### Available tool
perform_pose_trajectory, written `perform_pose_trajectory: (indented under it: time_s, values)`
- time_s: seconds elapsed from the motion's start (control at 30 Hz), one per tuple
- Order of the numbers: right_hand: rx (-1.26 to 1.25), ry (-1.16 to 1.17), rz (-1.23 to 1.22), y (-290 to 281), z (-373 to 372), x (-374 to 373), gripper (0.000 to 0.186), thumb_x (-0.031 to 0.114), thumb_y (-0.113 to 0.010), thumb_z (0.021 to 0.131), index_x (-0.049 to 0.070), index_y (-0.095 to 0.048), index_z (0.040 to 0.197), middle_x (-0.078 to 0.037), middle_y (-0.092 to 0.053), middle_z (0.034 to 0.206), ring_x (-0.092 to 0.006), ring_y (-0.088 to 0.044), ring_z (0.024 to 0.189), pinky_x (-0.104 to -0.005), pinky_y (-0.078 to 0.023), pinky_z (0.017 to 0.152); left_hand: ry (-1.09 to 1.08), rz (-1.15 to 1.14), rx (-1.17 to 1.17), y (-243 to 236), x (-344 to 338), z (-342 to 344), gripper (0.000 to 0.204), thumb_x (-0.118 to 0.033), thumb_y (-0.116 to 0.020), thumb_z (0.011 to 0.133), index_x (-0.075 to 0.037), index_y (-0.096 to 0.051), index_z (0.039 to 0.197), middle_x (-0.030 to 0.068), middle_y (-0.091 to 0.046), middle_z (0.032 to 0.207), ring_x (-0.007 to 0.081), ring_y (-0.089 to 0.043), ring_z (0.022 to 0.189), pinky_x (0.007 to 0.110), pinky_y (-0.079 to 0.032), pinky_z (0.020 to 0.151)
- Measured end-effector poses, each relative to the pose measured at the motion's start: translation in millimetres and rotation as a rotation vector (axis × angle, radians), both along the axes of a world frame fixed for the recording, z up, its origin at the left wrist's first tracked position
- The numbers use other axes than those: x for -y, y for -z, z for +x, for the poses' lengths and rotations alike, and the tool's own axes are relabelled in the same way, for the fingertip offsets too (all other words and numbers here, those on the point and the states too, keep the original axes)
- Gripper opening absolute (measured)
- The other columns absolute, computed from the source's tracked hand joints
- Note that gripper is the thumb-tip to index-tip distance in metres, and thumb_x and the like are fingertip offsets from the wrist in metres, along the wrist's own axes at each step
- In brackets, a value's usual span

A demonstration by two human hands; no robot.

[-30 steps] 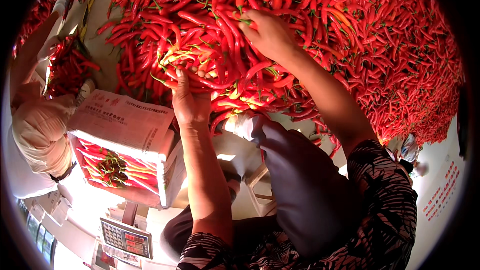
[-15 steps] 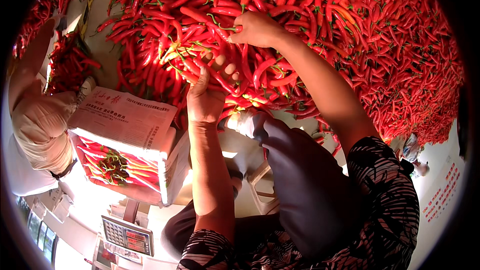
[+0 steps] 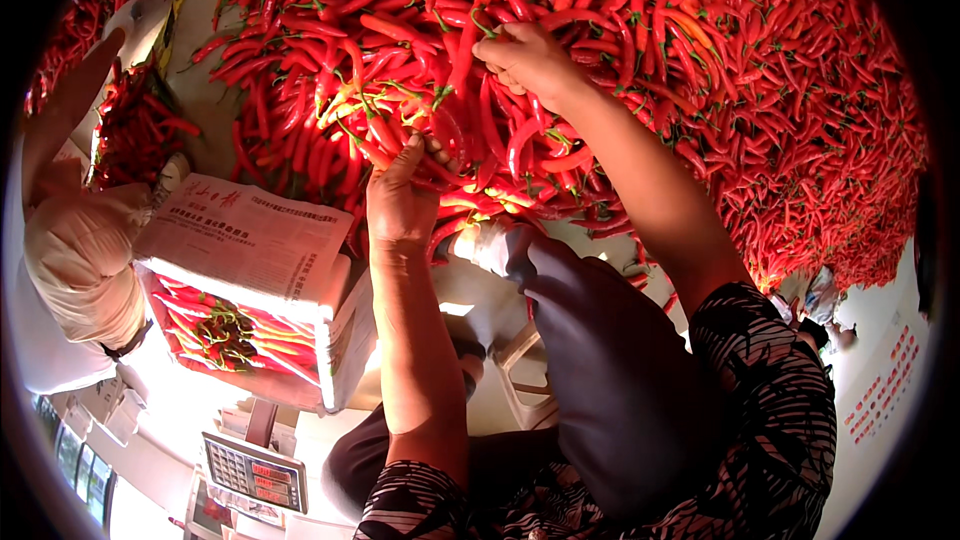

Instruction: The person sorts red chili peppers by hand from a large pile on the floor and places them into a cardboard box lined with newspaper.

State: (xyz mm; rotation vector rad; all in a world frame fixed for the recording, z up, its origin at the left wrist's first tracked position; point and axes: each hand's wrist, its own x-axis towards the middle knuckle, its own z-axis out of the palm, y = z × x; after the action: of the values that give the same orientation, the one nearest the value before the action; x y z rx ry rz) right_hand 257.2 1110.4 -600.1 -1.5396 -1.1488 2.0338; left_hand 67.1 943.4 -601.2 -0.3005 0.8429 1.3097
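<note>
My left hand (image 3: 403,200) is closed round a few red chili peppers (image 3: 381,132), its thumb lying over them and their green stems pointing up and away. To the right and farther off, my right hand (image 3: 530,62) pinches the green stem of one long red chili pepper (image 3: 464,58), which slants down toward the left hand. Both hands are at the near edge of a broad heap of red chili peppers (image 3: 770,90). My right fingertips are partly turned from view.
Left of my left arm stands a box (image 3: 325,365) of chili peppers, with a newspaper (image 3: 245,230) over its far part. A scale display (image 3: 255,472) is below it. Another person's light trousers (image 3: 85,265) show at far left. A stool (image 3: 525,380) is near my knee.
My right hand has risen slightly and shifted right, tilting the chili pepper more upright. My left hand has drawn a little left and closed further round its chili peppers.
</note>
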Motion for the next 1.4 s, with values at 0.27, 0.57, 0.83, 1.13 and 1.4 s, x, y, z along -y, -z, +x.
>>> perform_pose_trajectory:
  time_s: [0.27, 0.57, 0.83, 1.13, 1.4]
  values:
    - [0.340, -0.741, 1.206, -39, -5, 0, 0.024, 0.008, -0.071, 0.085, 0.008, -0.066, 0.109, -0.009, -0.063, 0.113, -0.0300, -0.065, 0.103, -0.0421, -0.053, 0.081, 0.032, 0.038, -0.022, -18, 0, -7, 0.023, -0.014, -0.054, 0.107, -0.001, -0.059, 0.125, 0.0140, -0.070, 0.108, 0.0288, -0.070, 0.099, 0.049, -0.058, 0.092]
    - [0.658, -1.210, 1.029, -58, 1, -33, 0.032, 0.022, -0.072, 0.081, 0.005, -0.059, 0.105, -0.017, -0.065, 0.091, -0.0384, -0.065, 0.092, -0.0492, -0.051, 0.083, 0.029, 0.095, -0.166, -26, 0, -21, 0.034, -0.011, -0.056, 0.106, 0.004, -0.054, 0.136, 0.0200, -0.068, 0.125, 0.0320, -0.071, 0.104, 0.046, -0.057, 0.095]
    - [0.655, -0.699, 0.913, -23, -116, -64, 0.032, 0.026, -0.065, 0.089, 0.003, -0.062, 0.111, -0.020, -0.069, 0.101, -0.0395, -0.068, 0.097, -0.0500, -0.053, 0.082, 0.054, 0.047, -0.132, -15, 8, -13, 0.031, -0.009, -0.057, 0.104, 0.004, -0.057, 0.133, 0.0177, -0.070, 0.120, 0.0320, -0.069, 0.105, 0.045, -0.053, 0.101]
    - [0.644, -0.794, 0.791, -9, -106, -82, 0.043, 0.027, -0.078, 0.083, 0.000, -0.070, 0.114, -0.019, -0.072, 0.112, -0.0303, -0.068, 0.109, -0.0422, -0.053, 0.095, -0.029, -0.034, -0.081, -7, 14, -22, 0.020, -0.006, -0.062, 0.101, 0.002, -0.065, 0.119, 0.0130, -0.072, 0.102, 0.0251, -0.070, 0.093, 0.039, -0.057, 0.092]
    - [-0.182, -0.224, -0.137, -20, -44, -68, 0.045, 0.020, -0.078, 0.088, 0.000, -0.063, 0.126, -0.016, -0.066, 0.127, -0.0184, -0.067, 0.107, -0.0320, -0.055, 0.093, -0.023, 0.106, -0.237, -7, -8, -44, 0.011, -0.007, -0.061, 0.101, 0.001, -0.067, 0.105, 0.0089, -0.068, 0.095, 0.0201, -0.064, 0.088, 0.035, -0.053, 0.083]
